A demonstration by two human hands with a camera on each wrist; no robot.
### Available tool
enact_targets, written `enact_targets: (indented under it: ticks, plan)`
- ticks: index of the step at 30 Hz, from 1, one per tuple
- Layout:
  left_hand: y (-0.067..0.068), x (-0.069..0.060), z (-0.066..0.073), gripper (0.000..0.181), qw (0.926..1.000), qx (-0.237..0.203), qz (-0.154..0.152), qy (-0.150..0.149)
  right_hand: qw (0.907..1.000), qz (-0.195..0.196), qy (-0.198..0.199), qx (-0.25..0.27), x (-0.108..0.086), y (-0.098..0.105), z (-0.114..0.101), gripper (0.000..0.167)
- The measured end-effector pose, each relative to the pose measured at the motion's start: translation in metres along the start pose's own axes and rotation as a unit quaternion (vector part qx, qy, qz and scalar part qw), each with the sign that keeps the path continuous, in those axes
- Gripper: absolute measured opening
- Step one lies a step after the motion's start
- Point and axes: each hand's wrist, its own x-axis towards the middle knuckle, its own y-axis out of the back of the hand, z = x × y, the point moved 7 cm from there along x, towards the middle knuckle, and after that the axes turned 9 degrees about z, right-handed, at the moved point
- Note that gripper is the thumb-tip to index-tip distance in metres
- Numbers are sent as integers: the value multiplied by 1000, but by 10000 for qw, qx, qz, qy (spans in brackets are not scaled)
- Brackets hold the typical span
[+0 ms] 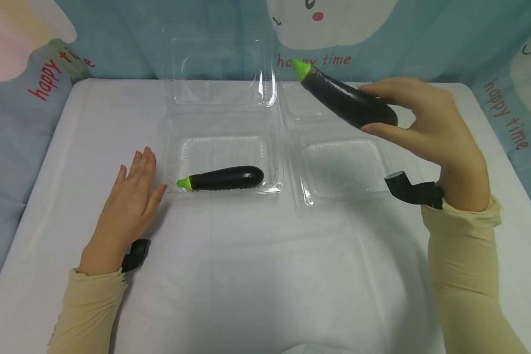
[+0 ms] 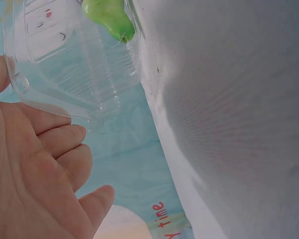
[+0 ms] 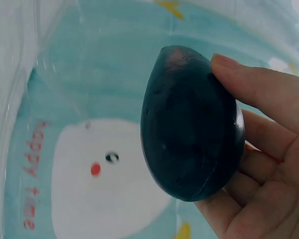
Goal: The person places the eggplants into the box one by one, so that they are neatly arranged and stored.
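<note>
My right hand [image 1: 442, 128] pinches a dark purple eggplant [image 1: 342, 98] by its thick end, thumb on one side and fingers on the other. The eggplant is raised above the right clear plastic box [image 1: 309, 199], its green stem pointing up and left. In the right wrist view, the rounded end of the eggplant [image 3: 192, 124] faces the camera. A second eggplant [image 1: 227, 178] lies crosswise in the left clear plastic box [image 1: 274, 188], stem to the left. My left hand [image 1: 130, 196] is at that box's left edge, fingers extended and holding nothing; in the left wrist view its fingers meet the box wall [image 2: 65, 74].
Behind the left box its clear lid [image 1: 221, 73] stands folded back. Another lid [image 1: 307, 105] lies behind the right box, partly hidden by the raised eggplant. The white table [image 1: 256, 275] borders a blue printed curtain [image 1: 128, 34]. Dark wrist mounts [image 1: 413, 191] sit on both wrists.
</note>
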Motion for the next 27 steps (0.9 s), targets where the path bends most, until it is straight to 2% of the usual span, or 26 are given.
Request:
enact_targets:
  ticks: [5,11,16,21,24,27]
  plan:
    - [0,0,0,63,10000,20,-21,18,9986,-470,162,160,13,-20,-10,56]
    - [0,-1,0,63,10000,18,9,-13,9956,-848,361,185,26,-38,-21,51]
    - [1,0,1,63,10000,-11,43,-42,9931,-1043,438,318,32,-48,-27,50]
    - [1,1,2,63,10000,-56,25,-37,9900,-1134,719,432,37,-58,-30,48]
    - [0,0,2,63,9999,-93,-6,-39,9885,-1223,714,536,38,-65,-30,45]
    - [-1,-3,4,62,9998,-167,-26,-72,9870,-1368,548,649,38,-74,-29,43]
